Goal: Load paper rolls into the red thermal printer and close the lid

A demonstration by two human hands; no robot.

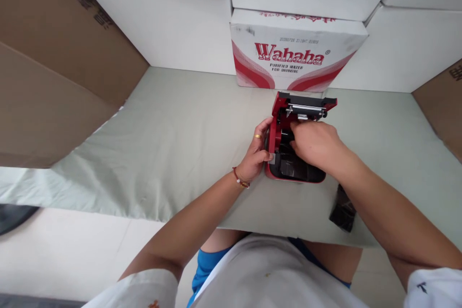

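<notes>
A red-and-black machine with its lid up, which looks like a label printer [272, 168], stands on the cloth-covered table. Rollers and a metal bar show under its raised lid [306, 102], and dark shiny film lies in the front of its body. My left hand [257, 151] grips the left side, thumb at the front corner and fingers along the wall. Inside the opening, my right hand [317, 144] has its fingers curled in beside a dark roll [287, 135]. Its fingertips are mostly hidden, so what they hold cannot be made out.
A crumpled dark shiny packet [343, 209] lies by my right forearm near the table's front edge. Directly behind the machine stands a white Wahaha water carton [288, 57], with white boxes [173, 24] around it. Brown cartons [65, 82] flank the pale green tablecloth [173, 139].
</notes>
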